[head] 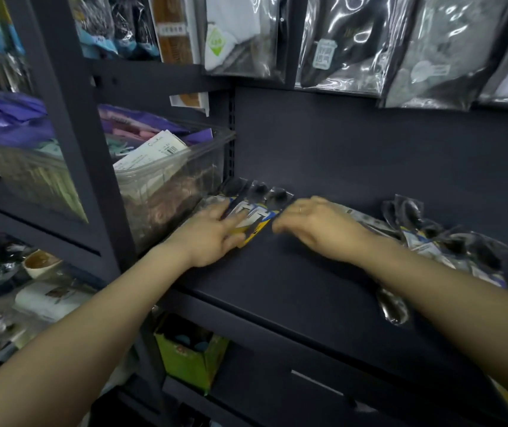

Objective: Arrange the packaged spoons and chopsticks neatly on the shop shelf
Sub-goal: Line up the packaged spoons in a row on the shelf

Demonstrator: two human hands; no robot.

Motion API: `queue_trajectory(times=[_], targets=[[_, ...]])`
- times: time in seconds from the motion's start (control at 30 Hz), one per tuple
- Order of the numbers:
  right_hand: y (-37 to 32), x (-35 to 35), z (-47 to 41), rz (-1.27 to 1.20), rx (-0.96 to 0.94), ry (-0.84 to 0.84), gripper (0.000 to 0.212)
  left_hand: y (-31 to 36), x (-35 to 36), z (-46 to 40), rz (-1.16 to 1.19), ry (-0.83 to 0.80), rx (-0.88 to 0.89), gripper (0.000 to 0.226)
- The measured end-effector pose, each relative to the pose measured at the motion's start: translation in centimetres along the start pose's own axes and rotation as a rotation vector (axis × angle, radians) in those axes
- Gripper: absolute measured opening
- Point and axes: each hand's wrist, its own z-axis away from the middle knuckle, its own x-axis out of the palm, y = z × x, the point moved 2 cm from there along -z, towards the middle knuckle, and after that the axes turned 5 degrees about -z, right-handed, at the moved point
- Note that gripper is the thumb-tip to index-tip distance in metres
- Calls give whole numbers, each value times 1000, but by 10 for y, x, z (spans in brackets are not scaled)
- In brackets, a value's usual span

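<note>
Dark matte metal forms the shop shelf (292, 272), where glossy clear plastic packs of black spoons (257, 204) lie side by side at the back left corner, their bowls toward the rear panel and their blue, yellow and white card labels toward the front. The left hand (212, 234) lies palm down on these packs, fingers spread and flat, pressing rather than gripping. The right hand (311, 224), a ring on one finger, hovers palm down just beside them, fingers loosely curled; motion blur hides whether it holds anything. A loose heap of similar packs (437, 238) sprawls along the shelf's right side, partly under the right forearm. A clear plastic bin (169, 183) of packaged goods stands to the left.
</note>
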Motion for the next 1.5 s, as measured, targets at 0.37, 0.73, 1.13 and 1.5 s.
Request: queue_trajectory(times=[0.37,0.73,1.13,1.5], targets=[[-19,-8,-87,-1101,539,713,30,20,-14,65,740,473,-96,75],[4,77,-71,-544,557,-131,24,-4,9,68,162,419,-236,44],[13,38,-67,-1038,628,203,24,1,-12,62,373,473,-86,36],[58,-53,87,-1472,1106,926,19,146,-31,11,728,160,500,49]])
